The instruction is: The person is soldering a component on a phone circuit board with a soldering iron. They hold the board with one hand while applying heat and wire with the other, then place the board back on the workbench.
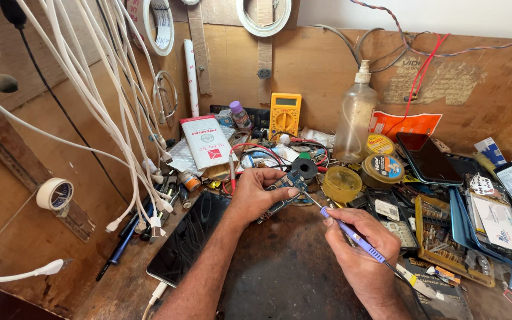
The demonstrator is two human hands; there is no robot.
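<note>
My left hand (258, 191) grips a small blue circuit board (293, 179) and holds it just above the brown bench top (280, 266). My right hand (360, 243) holds a purple-handled soldering iron (351, 232) like a pen. The iron's thin metal tip points up-left and meets the lower right edge of the board. A dark cord runs from the iron's back end toward the lower right. A black roll of tape (304, 168) lies right behind the board.
A phone with a dark screen (189, 237) lies left of my forearm. Many white cables (120, 118) hang at left. Behind stand a yellow multimeter (285, 112), a clear spray bottle (355, 118) and round tins (383, 169). Phones and part trays (445, 237) crowd the right.
</note>
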